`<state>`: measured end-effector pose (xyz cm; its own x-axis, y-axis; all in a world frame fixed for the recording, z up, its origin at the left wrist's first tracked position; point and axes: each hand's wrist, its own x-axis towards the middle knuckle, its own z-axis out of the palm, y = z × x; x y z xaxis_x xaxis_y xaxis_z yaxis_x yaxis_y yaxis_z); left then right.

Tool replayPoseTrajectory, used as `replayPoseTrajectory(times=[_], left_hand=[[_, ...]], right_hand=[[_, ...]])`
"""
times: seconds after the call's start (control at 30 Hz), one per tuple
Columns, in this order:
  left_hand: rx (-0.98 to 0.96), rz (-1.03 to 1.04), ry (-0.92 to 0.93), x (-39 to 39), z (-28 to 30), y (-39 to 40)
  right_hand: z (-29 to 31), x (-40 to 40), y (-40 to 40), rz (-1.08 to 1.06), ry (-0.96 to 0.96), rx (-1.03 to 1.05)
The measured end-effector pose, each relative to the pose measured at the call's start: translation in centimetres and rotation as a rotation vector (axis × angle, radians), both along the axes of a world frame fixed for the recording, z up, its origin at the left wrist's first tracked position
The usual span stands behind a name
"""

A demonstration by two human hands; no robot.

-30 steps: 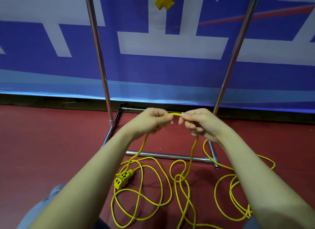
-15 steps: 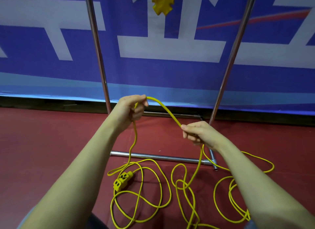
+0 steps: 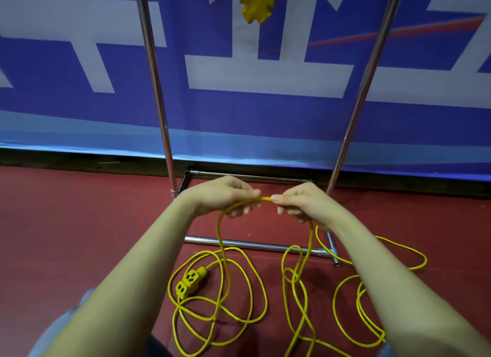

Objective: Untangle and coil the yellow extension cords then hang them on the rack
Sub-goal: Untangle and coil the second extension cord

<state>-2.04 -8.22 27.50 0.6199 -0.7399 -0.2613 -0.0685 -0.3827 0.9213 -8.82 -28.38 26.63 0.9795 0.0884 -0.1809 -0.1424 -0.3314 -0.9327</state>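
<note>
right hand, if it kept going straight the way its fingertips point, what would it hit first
Probably the left hand: the right hand points leftward along the short cord span pinched between them.

Space between the two rack poles (image 3: 156, 90) is wide open — banner (image 3: 265, 112) sits behind it. Down low, cord loops (image 3: 223, 298) clutter the floor (image 3: 79, 237) around the base bar (image 3: 255, 245) — bare floor off left.

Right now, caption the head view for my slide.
Both hands, left hand and right hand, pinch a yellow extension cord above tangled loops before the rack.
</note>
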Motion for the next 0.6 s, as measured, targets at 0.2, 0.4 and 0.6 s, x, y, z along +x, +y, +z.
replayPoseTrajectory(times=[0.2, 0.4, 0.6], left_hand=[[-0.251, 0.183, -0.016, 0.3, 0.2, -0.2], [-0.359, 0.397, 0.035, 2.0, -0.2, 1.5], [-0.313, 0.604, 0.017, 2.8, -1.2, 2.4]], right_hand=[[-0.1, 0.8, 0.6, 0.041, 0.089, 0.338], [-0.9, 0.8, -0.8, 0.057, 0.131, 0.331], [-1.3, 0.5, -2.4, 0.048, 0.143, 0.219]])
